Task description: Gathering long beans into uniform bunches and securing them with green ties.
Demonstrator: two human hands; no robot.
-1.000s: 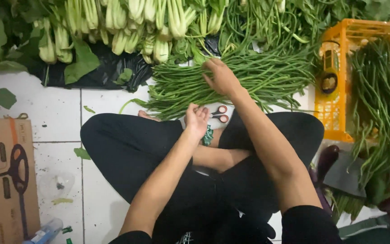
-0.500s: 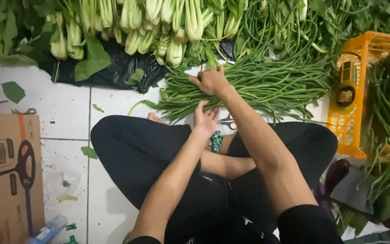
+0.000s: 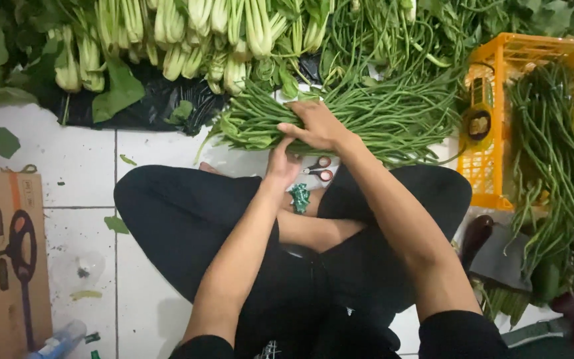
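Here, both hands on the long bean bundle [image 3: 340, 119], just beyond the crossed legs.

Lying flat on the white tiled floor [image 3: 68, 159], long axis running left to right across the view, cut ends toward the left, tips trailing right toward the orange crate [image 3: 493, 166]. Right hand [image 3: 317, 126] pressed down on top of the bundle near its left end, fingers curled over and clasping the stems. Left hand [image 3: 282, 161] directly on the near side of the bundle, just under the right, touching the lower edge; hard to tell whether closed round any stems or only steadying them. Red-handled scissors [image 3: 318, 169] on the near side of the bundle, just right of the left hand. Pale-stemmed greens [image 3: 187, 40] on the far side of the bundle.
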